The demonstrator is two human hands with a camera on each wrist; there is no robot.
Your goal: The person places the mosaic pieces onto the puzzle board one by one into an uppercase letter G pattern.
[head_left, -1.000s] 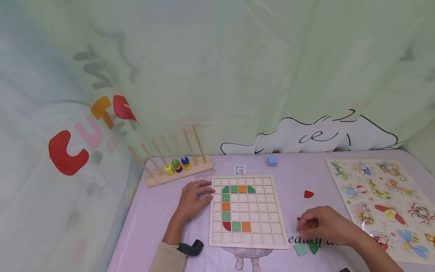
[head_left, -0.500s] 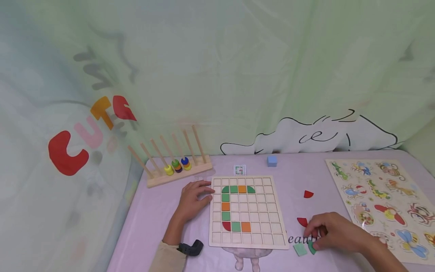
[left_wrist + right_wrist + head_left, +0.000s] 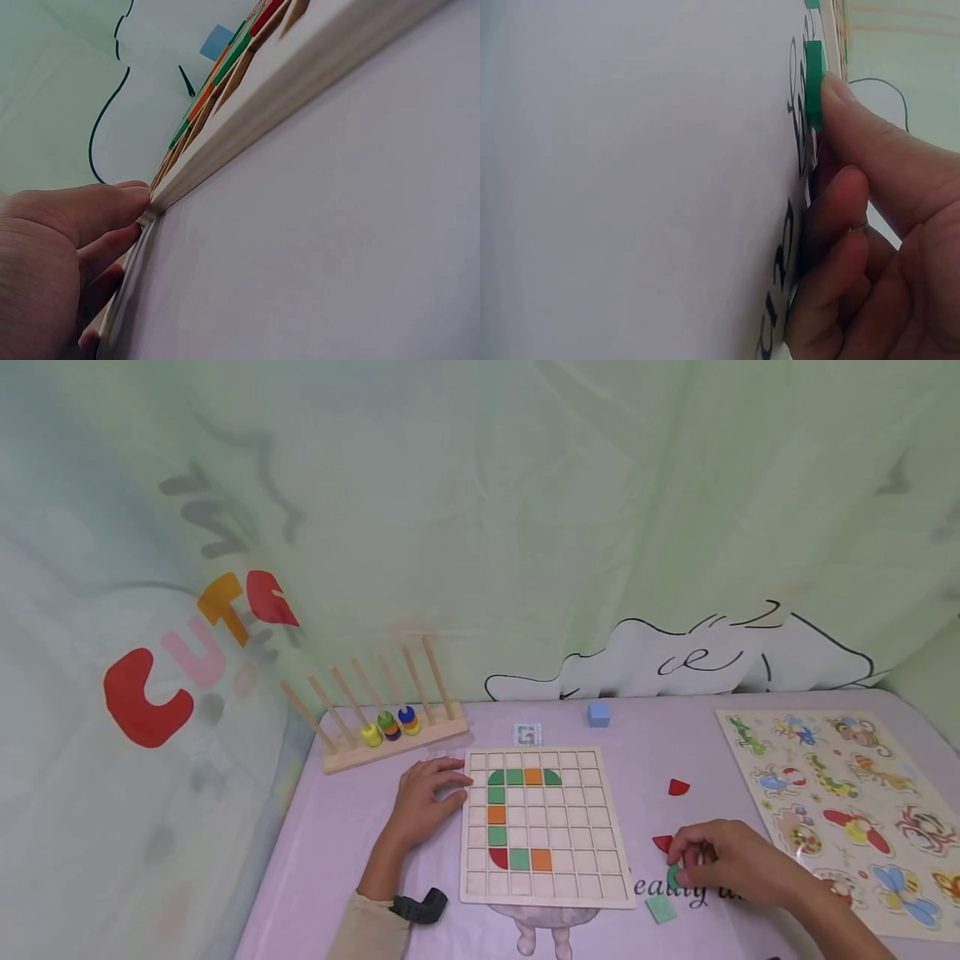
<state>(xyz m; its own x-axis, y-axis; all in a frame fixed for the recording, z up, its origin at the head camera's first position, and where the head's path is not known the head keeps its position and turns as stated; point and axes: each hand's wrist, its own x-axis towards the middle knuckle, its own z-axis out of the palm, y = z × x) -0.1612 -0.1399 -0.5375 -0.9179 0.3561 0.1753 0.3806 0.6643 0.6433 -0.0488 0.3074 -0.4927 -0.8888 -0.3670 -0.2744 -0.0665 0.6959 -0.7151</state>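
Observation:
A wooden grid board (image 3: 570, 839) lies on the table with green, orange and red tiles set in a C-shaped run. At its left edge rests my left hand (image 3: 429, 802), fingers fairly straight and fingertips touching the rim. My right hand (image 3: 731, 860), right of the board, pinches a green quarter-round tile (image 3: 674, 877) with thumb and fingers; the right wrist view shows the green tile (image 3: 814, 84) edge-on at the thumb tip. Just below lies a light green square tile (image 3: 661, 908). Beside the right fingertips is a red quarter-round tile (image 3: 662, 843), with another red quarter-round tile (image 3: 678, 787) farther back.
Behind the board lie a small pattern card (image 3: 528, 735) and a blue cube (image 3: 598, 715). A wooden peg rack (image 3: 397, 742) with several coloured rings stands at the back left. An insect puzzle board (image 3: 840, 810) covers the right side. Fabric hangs behind the table.
My right hand moved down to the green quarter-round tile, took hold of it, and shifted it slightly up and left, away from the light green square. The left hand stays still.

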